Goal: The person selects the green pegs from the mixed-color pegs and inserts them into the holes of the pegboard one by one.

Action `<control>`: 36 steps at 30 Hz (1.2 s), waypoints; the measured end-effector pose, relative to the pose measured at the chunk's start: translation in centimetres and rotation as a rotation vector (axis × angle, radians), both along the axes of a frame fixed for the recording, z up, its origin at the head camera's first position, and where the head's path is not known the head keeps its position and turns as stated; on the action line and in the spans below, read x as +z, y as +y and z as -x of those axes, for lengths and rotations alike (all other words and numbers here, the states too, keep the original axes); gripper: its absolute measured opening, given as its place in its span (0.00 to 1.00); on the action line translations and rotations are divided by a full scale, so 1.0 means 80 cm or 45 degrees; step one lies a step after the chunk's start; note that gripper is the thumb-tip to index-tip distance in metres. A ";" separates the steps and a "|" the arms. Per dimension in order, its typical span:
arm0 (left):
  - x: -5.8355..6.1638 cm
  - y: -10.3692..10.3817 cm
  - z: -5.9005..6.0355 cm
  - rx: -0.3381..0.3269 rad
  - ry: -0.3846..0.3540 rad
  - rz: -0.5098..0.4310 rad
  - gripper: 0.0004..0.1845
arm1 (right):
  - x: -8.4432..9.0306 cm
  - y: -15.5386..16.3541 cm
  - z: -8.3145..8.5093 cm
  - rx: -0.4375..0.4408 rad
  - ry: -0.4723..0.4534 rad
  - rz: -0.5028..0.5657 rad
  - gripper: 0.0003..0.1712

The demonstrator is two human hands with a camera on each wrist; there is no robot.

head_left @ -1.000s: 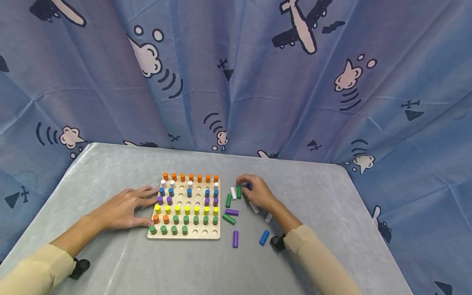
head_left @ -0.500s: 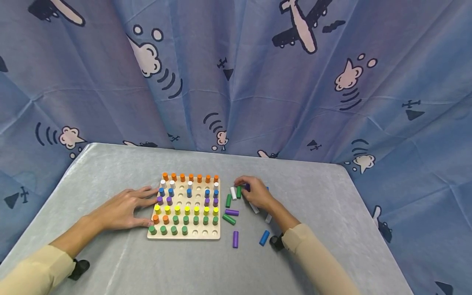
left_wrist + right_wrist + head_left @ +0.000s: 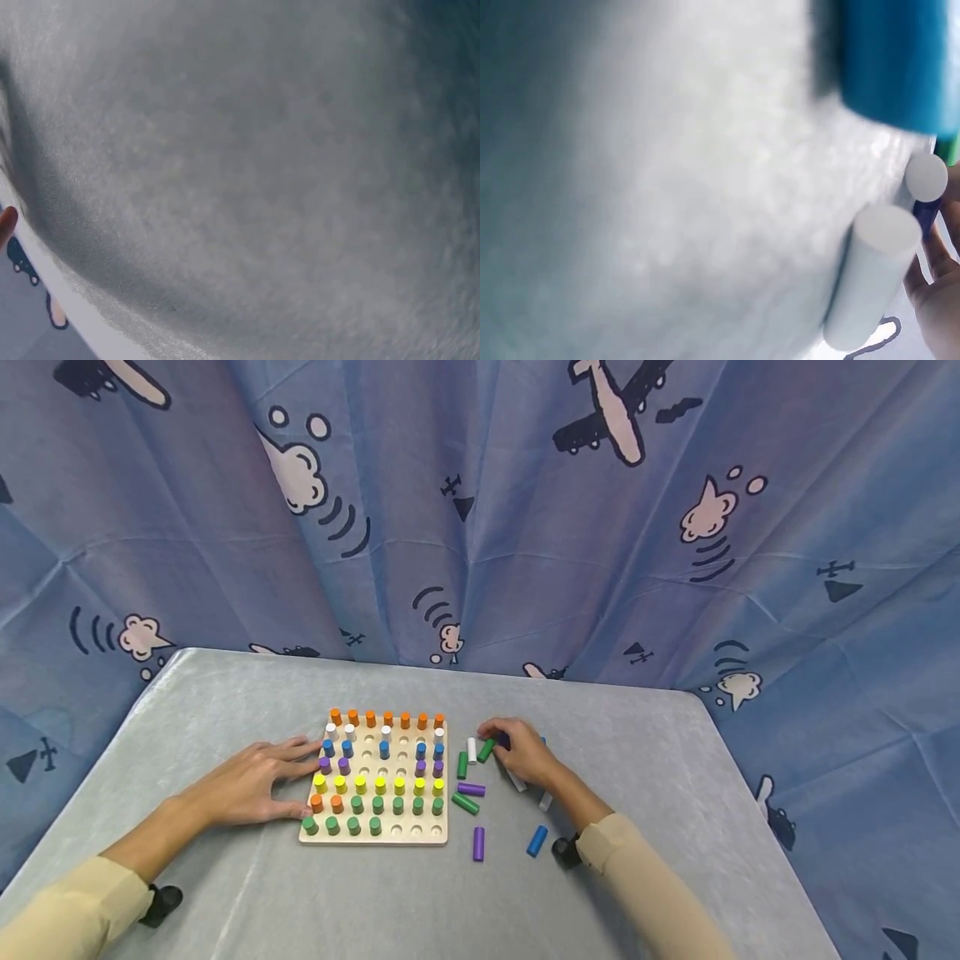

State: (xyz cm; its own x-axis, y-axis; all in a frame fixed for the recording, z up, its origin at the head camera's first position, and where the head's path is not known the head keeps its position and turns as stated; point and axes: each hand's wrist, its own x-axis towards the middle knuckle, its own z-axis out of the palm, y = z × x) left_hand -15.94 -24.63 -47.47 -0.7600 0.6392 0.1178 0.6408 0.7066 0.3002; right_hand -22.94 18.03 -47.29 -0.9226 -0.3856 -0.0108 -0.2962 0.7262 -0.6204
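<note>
- A pale, square-looking board with rounded corners (image 3: 393, 763) is lying flat on the grey table (image 3: 360, 902), just beside the left hand (image 3: 258, 781).
- Rows of short cylinders are standing upright in it: from the far edge, orange pegs (image 3: 371, 719), white pegs (image 3: 386, 734), blue pegs (image 3: 384, 750), purple pegs (image 3: 343, 766) and yellow pegs (image 3: 380, 785), then two orange beside five green, and four green in the nearest row.
- Round holes are showing among the white, blue and purple rows and at the near right.
- The left hand is spreading its fingers apart, their tips and the thumb resting at the board's left edge.
- The right hand (image 3: 525, 752) is arching over loose pegs right of the board, its fingers curving beside a dark purple peg (image 3: 926, 216); whether they are gripping it, I cannot tell.
- A white peg (image 3: 472, 751), a blue peg (image 3: 537, 841) and several green and purple ones are lying nearby.
</note>
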 end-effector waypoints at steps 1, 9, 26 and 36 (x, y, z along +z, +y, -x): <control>0.001 0.000 0.000 -0.001 0.001 0.003 0.40 | 0.000 0.001 0.000 0.004 0.000 0.001 0.20; 0.003 0.000 0.000 -0.004 0.008 0.006 0.39 | 0.007 0.008 -0.002 0.060 0.033 0.013 0.18; 0.003 0.001 -0.001 0.011 -0.016 0.010 0.40 | 0.027 0.031 -0.017 0.102 0.106 0.142 0.17; 0.000 0.000 0.000 -0.005 0.013 -0.015 0.40 | 0.036 0.024 -0.028 0.144 0.130 0.177 0.16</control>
State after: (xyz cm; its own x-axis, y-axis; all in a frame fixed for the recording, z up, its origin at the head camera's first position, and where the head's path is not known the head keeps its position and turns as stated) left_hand -15.93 -24.66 -47.49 -0.7561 0.6408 0.1332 0.6468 0.7004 0.3018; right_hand -20.66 19.95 -44.40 -0.8668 -0.4782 0.1409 -0.4376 0.5943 -0.6748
